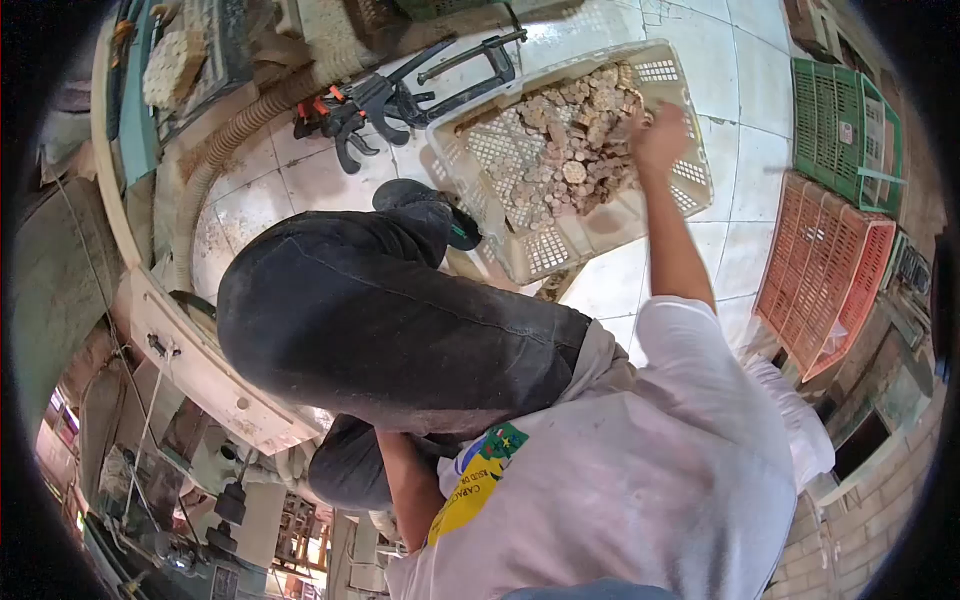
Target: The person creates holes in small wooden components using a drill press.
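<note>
My right hand (662, 140) reaches into the right side of a pale plastic crate (545, 262). Its fingers are bent down at the pile of small, light-brown round pieces (574, 172); what they hold, if anything, cannot be made out. The pieces heap toward the crate's far right and thin out to the left, where the perforated bottom shows. My left forearm (408, 485) passes down behind my raised leg, which hides my left hand.
Black bar clamps (375, 100) with orange parts lie on the white tiled floor, left of the crate. A ribbed hose (235, 140) curves beside them. Green (840, 135) and orange (815, 265) baskets stand at the right. A machine frame (200, 350) edges the left.
</note>
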A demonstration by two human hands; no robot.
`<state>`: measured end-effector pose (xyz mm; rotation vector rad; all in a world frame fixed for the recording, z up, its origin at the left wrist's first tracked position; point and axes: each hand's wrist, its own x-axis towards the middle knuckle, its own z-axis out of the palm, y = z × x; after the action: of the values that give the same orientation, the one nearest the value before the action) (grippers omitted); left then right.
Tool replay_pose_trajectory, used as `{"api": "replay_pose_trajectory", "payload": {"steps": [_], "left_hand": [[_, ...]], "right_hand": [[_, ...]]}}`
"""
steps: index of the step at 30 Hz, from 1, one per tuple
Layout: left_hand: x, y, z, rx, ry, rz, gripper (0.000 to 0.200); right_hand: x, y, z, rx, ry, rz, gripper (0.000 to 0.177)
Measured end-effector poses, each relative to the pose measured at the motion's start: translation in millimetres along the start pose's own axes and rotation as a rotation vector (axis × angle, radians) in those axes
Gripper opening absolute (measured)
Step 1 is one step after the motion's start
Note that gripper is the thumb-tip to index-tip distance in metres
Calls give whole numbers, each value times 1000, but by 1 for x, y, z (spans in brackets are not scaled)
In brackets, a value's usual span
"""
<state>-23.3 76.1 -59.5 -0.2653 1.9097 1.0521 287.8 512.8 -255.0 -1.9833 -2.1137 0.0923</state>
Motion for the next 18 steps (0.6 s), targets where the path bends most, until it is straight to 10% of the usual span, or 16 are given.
{"api": "replay_pose_trajectory", "payload": {"steps": [3, 8, 18], "left_hand": [[7, 4, 5, -7, -15, 19, 40], [17, 4, 12, -35, -46, 56, 40], [27, 2, 12, -93, -85, 99, 41]], "right_hand": [[16, 64, -29, -364, 110, 108, 63], [33, 134, -33, -146, -430, 78, 40], [-12, -66, -236, 308, -378, -135, 17]]}}
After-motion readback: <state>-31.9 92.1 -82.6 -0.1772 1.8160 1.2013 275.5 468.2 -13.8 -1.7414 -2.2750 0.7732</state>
